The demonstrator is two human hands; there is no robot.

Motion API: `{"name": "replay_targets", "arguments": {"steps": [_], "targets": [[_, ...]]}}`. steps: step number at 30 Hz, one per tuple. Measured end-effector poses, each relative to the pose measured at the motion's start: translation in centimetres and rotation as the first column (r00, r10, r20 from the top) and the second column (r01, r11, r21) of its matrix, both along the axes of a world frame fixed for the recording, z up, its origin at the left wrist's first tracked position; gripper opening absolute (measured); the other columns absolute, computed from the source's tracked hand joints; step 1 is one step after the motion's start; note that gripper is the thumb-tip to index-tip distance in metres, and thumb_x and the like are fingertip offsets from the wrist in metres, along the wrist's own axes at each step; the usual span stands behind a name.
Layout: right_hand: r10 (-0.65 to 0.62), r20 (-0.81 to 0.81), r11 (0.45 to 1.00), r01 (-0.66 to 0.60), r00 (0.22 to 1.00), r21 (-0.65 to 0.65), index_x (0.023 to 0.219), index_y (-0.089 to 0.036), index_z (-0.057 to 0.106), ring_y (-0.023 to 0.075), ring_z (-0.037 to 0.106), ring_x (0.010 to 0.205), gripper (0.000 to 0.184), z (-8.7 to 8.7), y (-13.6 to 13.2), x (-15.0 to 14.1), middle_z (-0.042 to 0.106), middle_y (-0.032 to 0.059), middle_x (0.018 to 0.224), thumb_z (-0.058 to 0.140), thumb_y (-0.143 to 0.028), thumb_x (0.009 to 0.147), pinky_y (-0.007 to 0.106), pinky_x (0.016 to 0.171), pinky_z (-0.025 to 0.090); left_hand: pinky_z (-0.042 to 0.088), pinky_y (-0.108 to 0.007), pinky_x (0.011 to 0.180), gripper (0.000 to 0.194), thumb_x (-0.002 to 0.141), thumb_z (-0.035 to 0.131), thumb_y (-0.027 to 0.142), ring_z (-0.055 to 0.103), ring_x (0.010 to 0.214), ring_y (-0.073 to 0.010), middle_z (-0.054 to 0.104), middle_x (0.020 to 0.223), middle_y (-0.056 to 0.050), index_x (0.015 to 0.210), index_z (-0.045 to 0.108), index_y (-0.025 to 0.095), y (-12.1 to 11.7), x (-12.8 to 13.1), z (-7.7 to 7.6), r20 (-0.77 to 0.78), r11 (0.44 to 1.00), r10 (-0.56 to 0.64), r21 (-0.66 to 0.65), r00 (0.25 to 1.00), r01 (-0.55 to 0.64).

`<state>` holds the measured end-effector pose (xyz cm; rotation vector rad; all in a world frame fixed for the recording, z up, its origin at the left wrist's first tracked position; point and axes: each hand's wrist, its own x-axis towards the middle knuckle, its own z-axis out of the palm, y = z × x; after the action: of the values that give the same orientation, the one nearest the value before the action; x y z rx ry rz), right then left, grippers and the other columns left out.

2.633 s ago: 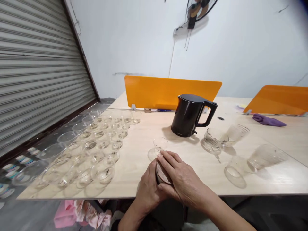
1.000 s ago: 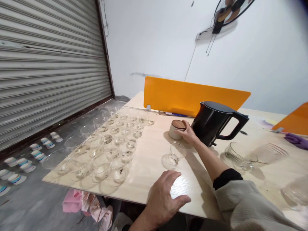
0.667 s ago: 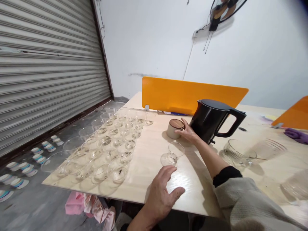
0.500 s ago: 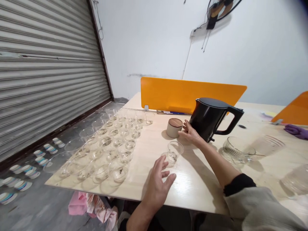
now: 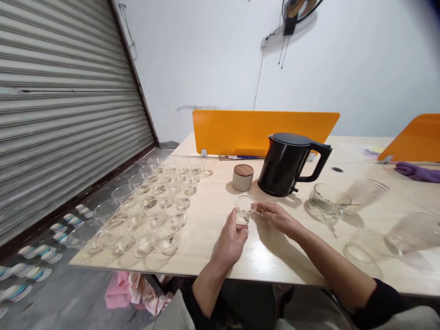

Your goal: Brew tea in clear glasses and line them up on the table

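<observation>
We let go of the jar (image 5: 242, 180) – it stands by the kettle (image 5: 282, 168). Now both hands are at the cup (image 5: 242, 216), mid-frame: our left hand (image 5: 228, 244) holds it, our right hand (image 5: 282, 220) is narrow at its rim – we can't tell if it grips.

- Pale, faintly marked wall (image 5: 213, 55) with a mounted fan (image 5: 299, 11), its cords dangling
- Ribbed metal shutter (image 5: 62, 101) on the left, dark frame
- Grey, stained floor (image 5: 68, 293)
- Light wood-look table (image 5: 206, 229), glare near its front edge
- Orange divider (image 5: 261, 130) standing on it; another orange panel (image 5: 415, 137) at right
</observation>
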<state>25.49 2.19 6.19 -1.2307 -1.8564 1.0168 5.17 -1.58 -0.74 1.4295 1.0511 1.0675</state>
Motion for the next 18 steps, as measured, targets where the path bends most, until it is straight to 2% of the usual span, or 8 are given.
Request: {"name": "replay_targets", "arguments": {"steps": [3,9,11,13,15,16,18], "targets": [[-0.022,-0.013,1.0,0.021,1.0,-0.019,0.091,-0.02,0.071,0.0252,0.065,0.092,0.02,-0.3,-0.2,0.5,0.073,0.003,0.092,0.054,-0.024,0.08,0.035,0.088,0.049,0.052,-0.04,0.099,0.081,0.092,0.061,0.026,0.07,0.101,-0.0225,0.07,0.12,-0.014,0.163,0.024,0.016,-0.6,0.5,0.4,0.026,0.998,-0.031,-0.058,0.999,0.033],[-0.056,-0.002,0.998,0.056,0.998,-0.005,0.091,-0.021,0.07,0.0247,0.066,0.092,0.02,-1.4,-0.6,1.0,0.073,0.0023,0.092,0.053,-0.027,0.082,0.037,0.089,0.05,0.053,-0.038,0.096,0.081,0.088,0.064,0.025,0.067,0.112,-0.0266,0.066,0.13,-0.016,0.161,0.03,0.015,-1.2,1.0,0.9,0.023,0.999,-0.035,-0.032,0.999,0.035],[-0.076,0.01,0.997,0.076,0.997,0.007,0.093,-0.022,0.072,0.0273,0.068,0.098,0.022,-1.5,-0.7,1.2,0.075,0.0039,0.097,0.055,-0.028,0.081,0.042,0.094,0.051,0.054,-0.037,0.095,0.081,0.088,0.065,0.026,0.068,0.112,-0.0265,0.067,0.13,-0.016,0.161,0.031,0.015,-1.2,1.0,0.9,0.019,0.999,-0.032,-0.033,0.999,0.032],[-0.148,0.032,0.988,0.146,0.989,0.041,0.101,-0.023,0.075,0.0306,0.067,0.111,0.028,-1.2,-0.8,1.7,0.077,0.007,0.11,0.059,-0.029,0.079,0.047,0.104,0.048,0.054,-0.038,0.095,0.082,0.089,0.065,0.027,0.069,0.111,-0.0264,0.068,0.129,-0.016,0.161,0.029,0.015,-1.3,0.8,0.7,0.023,0.999,-0.028,-0.043,0.999,0.029],[-0.281,0.013,0.955,0.278,0.96,0.102,0.114,-0.023,0.074,0.0319,0.064,0.123,0.038,-0.2,-0.9,2.7,0.074,0.0102,0.125,0.064,-0.03,0.078,0.05,0.112,0.044,0.055,-0.04,0.095,0.083,0.091,0.064,0.03,0.069,0.111,-0.0267,0.069,0.127,-0.017,0.162,0.026,0.014,-1.6,0.4,0.5,0.039,0.999,-0.011,-0.051,0.999,0.013],[-0.365,-0.028,0.919,0.365,0.931,0.147,0.121,-0.024,0.072,0.0317,0.063,0.126,0.043,0.6,-0.9,3.3,0.072,0.0113,0.13,0.065,-0.033,0.08,0.05,0.114,0.043,0.055,-0.04,0.096,0.082,0.092,0.064,0.031,0.069,0.112,-0.027,0.069,0.126,-0.018,0.162,0.026,0.014,-1.8,0.1,0.4,0.047,0.999,0.004,-0.049,0.999,-0.002],[-0.531,-0.154,0.792,0.553,0.833,0.26,0.132,-0.024,0.065,0.031,0.062,0.128,0.051,2.6,-0.7,5.0,0.068,0.0126,0.137,0.067,-0.04,0.083,0.051,0.112,0.046,0.055,-0.041,0.097,0.079,0.094,0.063,0.034,0.067,0.117,-0.0273,0.069,0.126,-0.017,0.162,0.028,0.015,-2.3,-0.4,0.3,0.068,0.999,0.045,-0.031,0.997,-0.043]]}}
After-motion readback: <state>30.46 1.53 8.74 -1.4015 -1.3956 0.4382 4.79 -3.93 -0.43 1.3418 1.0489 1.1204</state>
